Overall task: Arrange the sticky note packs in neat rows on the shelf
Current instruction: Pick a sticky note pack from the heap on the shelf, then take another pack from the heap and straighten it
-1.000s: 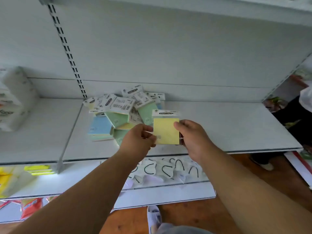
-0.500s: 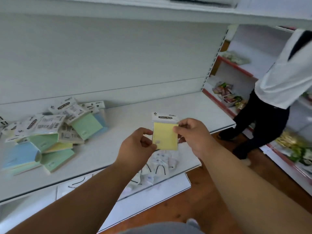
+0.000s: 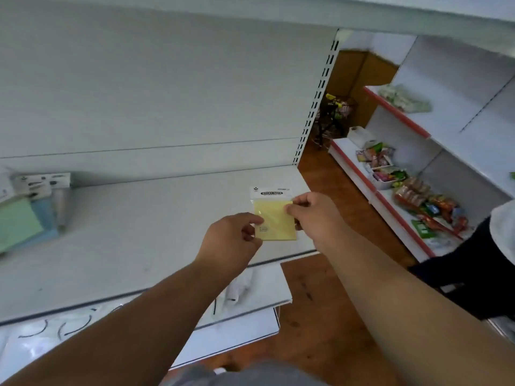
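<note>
A yellow sticky note pack point(image 3: 274, 218) with a white header card is held upright between both hands, just above the right end of the white shelf point(image 3: 145, 240). My left hand point(image 3: 231, 240) pinches its left edge and my right hand point(image 3: 315, 215) pinches its upper right corner. The loose pile of sticky note packs point(image 3: 30, 213), green, blue and white-headed, lies at the far left of the same shelf, partly cut off by the frame edge.
The shelf's right end is at the slotted upright point(image 3: 315, 101). A lower shelf point(image 3: 250, 293) holds white packets. Across the wooden aisle floor point(image 3: 328, 302) stands a red-edged rack with snacks point(image 3: 418, 196). A person in dark trousers point(image 3: 473, 268) stands at the right.
The view has swung right along the shelf; the pile has slid to the far left edge. Both hands have carried the yellow pack toward the shelf's right end, still holding it.
</note>
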`<state>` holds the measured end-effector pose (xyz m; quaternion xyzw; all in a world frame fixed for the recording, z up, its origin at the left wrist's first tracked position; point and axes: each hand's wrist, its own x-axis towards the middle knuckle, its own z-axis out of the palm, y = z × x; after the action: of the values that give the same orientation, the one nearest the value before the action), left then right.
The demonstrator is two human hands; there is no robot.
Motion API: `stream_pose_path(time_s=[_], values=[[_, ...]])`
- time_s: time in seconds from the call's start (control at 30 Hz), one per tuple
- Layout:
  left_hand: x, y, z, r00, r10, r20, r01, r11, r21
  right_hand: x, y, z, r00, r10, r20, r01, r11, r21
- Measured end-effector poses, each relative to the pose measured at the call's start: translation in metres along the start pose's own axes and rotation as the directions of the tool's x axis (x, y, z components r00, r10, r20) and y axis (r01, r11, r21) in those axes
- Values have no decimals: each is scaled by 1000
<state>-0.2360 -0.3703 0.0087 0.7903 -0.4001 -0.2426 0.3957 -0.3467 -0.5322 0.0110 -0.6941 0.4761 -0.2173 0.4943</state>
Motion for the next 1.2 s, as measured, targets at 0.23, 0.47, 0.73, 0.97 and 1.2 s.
stream_pose_path(time_s=[0.23,0.47,0.73,0.97,1.2], values=[[87,24,28,1000,22,-2,-22,985,174,82,9,-18,993,-81,-89,68,988,-141],[135,37,65,993,-113,-41,120,932,341,156,19,-29,982,-120,148,176,869,-462],[151,43,89,970,-192,-148,241,841,484,189,20,-21,938,-173,301,337,657,-674],[130,42,99,946,-164,-280,270,877,397,164,24,-22,831,-445,334,552,582,-597],[71,19,71,912,-151,-382,282,907,314,104,2,9,759,-538,368,651,650,-392]])
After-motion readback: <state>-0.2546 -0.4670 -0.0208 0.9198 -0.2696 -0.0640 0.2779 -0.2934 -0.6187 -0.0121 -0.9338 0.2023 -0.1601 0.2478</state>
